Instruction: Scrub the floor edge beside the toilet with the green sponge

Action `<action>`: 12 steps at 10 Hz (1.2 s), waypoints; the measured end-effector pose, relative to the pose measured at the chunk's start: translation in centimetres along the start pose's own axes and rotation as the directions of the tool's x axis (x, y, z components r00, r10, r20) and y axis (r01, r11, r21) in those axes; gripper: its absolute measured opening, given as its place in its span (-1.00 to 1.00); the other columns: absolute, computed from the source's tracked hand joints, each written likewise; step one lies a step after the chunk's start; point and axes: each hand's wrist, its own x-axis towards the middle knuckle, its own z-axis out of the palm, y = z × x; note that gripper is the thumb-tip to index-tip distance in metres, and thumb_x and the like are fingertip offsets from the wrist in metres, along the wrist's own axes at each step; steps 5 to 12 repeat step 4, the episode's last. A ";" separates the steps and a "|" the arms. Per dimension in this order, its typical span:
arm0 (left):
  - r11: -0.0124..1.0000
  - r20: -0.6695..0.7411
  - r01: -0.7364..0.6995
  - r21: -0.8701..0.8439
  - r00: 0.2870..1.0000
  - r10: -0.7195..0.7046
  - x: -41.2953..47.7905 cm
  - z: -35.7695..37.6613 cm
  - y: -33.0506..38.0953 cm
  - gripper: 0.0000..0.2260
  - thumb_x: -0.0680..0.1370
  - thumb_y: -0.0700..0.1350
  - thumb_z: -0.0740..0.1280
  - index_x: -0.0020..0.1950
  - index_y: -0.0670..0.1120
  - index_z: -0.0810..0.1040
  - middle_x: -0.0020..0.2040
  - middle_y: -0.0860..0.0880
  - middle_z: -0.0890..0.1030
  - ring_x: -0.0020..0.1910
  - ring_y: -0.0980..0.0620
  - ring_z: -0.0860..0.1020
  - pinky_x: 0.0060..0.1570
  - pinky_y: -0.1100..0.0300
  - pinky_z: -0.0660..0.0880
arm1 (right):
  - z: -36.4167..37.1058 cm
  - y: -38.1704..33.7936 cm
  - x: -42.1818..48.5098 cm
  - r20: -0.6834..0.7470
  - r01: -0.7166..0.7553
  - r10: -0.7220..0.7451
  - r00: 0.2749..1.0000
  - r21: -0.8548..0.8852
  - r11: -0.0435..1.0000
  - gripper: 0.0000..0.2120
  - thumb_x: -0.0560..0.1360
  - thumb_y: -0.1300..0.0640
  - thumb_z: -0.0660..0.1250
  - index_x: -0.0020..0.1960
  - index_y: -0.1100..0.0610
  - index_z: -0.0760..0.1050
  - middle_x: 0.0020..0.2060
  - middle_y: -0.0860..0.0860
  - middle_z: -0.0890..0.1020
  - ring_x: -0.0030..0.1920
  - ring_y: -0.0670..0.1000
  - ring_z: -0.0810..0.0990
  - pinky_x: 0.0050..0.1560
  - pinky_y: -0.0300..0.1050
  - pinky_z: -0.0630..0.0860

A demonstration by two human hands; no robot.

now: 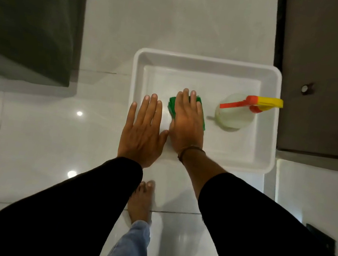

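White plastic tray (273, 126) set on glossy white floor tiles (36, 141). Spray bottle (235, 113), red-and-yellow trigger head, stood upright inside at right. Dark door (331, 64) seen right, dark green fabric (27, 14) top left.

Long black fabric sleeves cover both forearms to the wrists. The right hand (186, 128) wears a thin brownish cord bracelet (191, 151) at the wrist; the left hand (143, 132) is bare. Light blue denim trouser leg (127, 251), bare feet (142, 200).

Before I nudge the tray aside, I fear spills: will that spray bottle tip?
Probably. The bottle stands upright, loose in the tray, nothing bracing it. Its long trigger head overhangs one side, so it looks top-heavy. How full it is, I cannot tell.
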 end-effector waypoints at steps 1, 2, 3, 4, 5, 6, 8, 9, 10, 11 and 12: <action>1.000 -0.045 -0.008 0.000 0.999 0.008 0.0 0.7 -0.2 -0.31 0.80 0.16 0.02 0.81 -0.26 0.10 0.84 -0.27 0.07 0.84 -0.25 0.05 0.80 -0.27 0.02 | 1.2 0.5 -0.3 0.023 0.029 -0.026 0.999 -0.108 0.994 -0.32 0.62 0.19 0.22 0.66 0.21 0.02 0.66 0.20 0.12 0.66 0.25 0.02 0.65 0.19 0.07; 1.000 -0.034 -0.013 0.020 0.999 0.014 0.0 0.9 -0.1 -0.31 0.80 0.16 0.01 0.81 -0.26 0.11 0.83 -0.27 0.09 0.84 -0.26 0.06 0.80 -0.27 0.03 | 1.7 0.5 -0.4 0.052 0.014 -0.008 0.999 -0.122 0.992 -0.31 0.62 0.17 0.22 0.66 0.20 0.01 0.66 0.19 0.11 0.67 0.25 0.02 0.63 0.17 0.03; 1.000 -0.045 0.002 -0.010 0.999 -0.003 -0.3 -0.5 0.2 -0.35 0.82 0.13 -0.05 0.81 -0.25 0.12 0.83 -0.26 0.10 0.84 -0.24 0.07 0.81 -0.26 0.03 | -0.2 0.1 -0.3 0.108 0.038 -0.026 0.994 -0.111 0.993 -0.30 0.63 0.05 0.21 0.66 0.22 0.00 0.66 0.20 0.09 0.67 0.25 0.01 0.63 0.19 0.03; 0.999 -0.066 0.035 -0.035 0.997 -0.037 -1.4 -2.1 0.8 -0.36 0.82 0.12 -0.04 0.81 -0.24 0.13 0.84 -0.25 0.10 0.84 -0.23 0.06 0.81 -0.25 0.03 | -1.9 0.2 -1.8 0.091 0.042 -0.034 0.995 -0.084 0.996 -0.22 0.59 -0.02 0.26 0.66 0.23 -0.01 0.67 0.20 0.07 0.67 0.25 -0.02 0.64 0.22 0.07; 0.999 -0.066 0.035 -0.035 0.997 -0.037 -1.4 -2.1 0.8 -0.36 0.82 0.12 -0.04 0.81 -0.24 0.13 0.84 -0.25 0.10 0.84 -0.23 0.06 0.81 -0.25 0.03 | -1.9 0.2 -1.8 0.091 0.042 -0.034 0.995 -0.084 0.996 -0.22 0.59 -0.02 0.26 0.66 0.23 -0.01 0.67 0.20 0.07 0.67 0.25 -0.02 0.64 0.22 0.07; 0.999 -0.066 0.035 -0.035 0.997 -0.037 -1.4 -2.1 0.8 -0.36 0.82 0.12 -0.04 0.81 -0.24 0.13 0.84 -0.25 0.10 0.84 -0.23 0.06 0.81 -0.25 0.03 | -1.9 0.2 -1.8 0.091 0.042 -0.034 0.995 -0.084 0.996 -0.22 0.59 -0.02 0.26 0.66 0.23 -0.01 0.67 0.20 0.07 0.67 0.25 -0.02 0.64 0.22 0.07; 0.999 -0.066 0.035 -0.035 0.997 -0.037 -1.4 -2.1 0.8 -0.36 0.82 0.12 -0.04 0.81 -0.24 0.13 0.84 -0.25 0.10 0.84 -0.23 0.06 0.81 -0.25 0.03 | -1.9 0.2 -1.8 0.091 0.042 -0.034 0.995 -0.084 0.996 -0.22 0.59 -0.02 0.26 0.66 0.23 -0.01 0.67 0.20 0.07 0.67 0.25 -0.02 0.64 0.22 0.07; 0.999 -0.066 0.035 -0.035 0.997 -0.037 -1.4 -2.1 0.8 -0.36 0.82 0.12 -0.04 0.81 -0.24 0.13 0.84 -0.25 0.10 0.84 -0.23 0.06 0.81 -0.25 0.03 | -1.9 0.2 -1.8 0.091 0.042 -0.034 0.995 -0.084 0.996 -0.22 0.59 -0.02 0.26 0.66 0.23 -0.01 0.67 0.20 0.07 0.67 0.25 -0.02 0.64 0.22 0.07; 0.999 -0.066 0.035 -0.035 0.997 -0.037 -1.4 -2.1 0.8 -0.36 0.82 0.12 -0.04 0.81 -0.24 0.13 0.84 -0.25 0.10 0.84 -0.23 0.06 0.81 -0.25 0.03 | -1.9 0.2 -1.8 0.091 0.042 -0.034 0.995 -0.084 0.996 -0.22 0.59 -0.02 0.26 0.66 0.23 -0.01 0.67 0.20 0.07 0.67 0.25 -0.02 0.64 0.22 0.07; 0.999 -0.066 0.035 -0.035 0.997 -0.037 -1.4 -2.1 0.8 -0.36 0.82 0.12 -0.04 0.81 -0.24 0.13 0.84 -0.25 0.10 0.84 -0.23 0.06 0.81 -0.25 0.03 | -1.9 0.2 -1.8 0.091 0.042 -0.034 0.995 -0.084 0.996 -0.22 0.59 -0.02 0.26 0.66 0.23 -0.01 0.67 0.20 0.07 0.67 0.25 -0.02 0.64 0.22 0.07; 0.999 -0.066 0.035 -0.035 0.997 -0.037 -1.4 -2.1 0.8 -0.36 0.82 0.12 -0.04 0.81 -0.24 0.13 0.84 -0.25 0.10 0.84 -0.23 0.06 0.81 -0.25 0.03 | -1.9 0.2 -1.8 0.091 0.042 -0.034 0.995 -0.084 0.996 -0.22 0.59 -0.02 0.26 0.66 0.23 -0.01 0.67 0.20 0.07 0.67 0.25 -0.02 0.64 0.22 0.07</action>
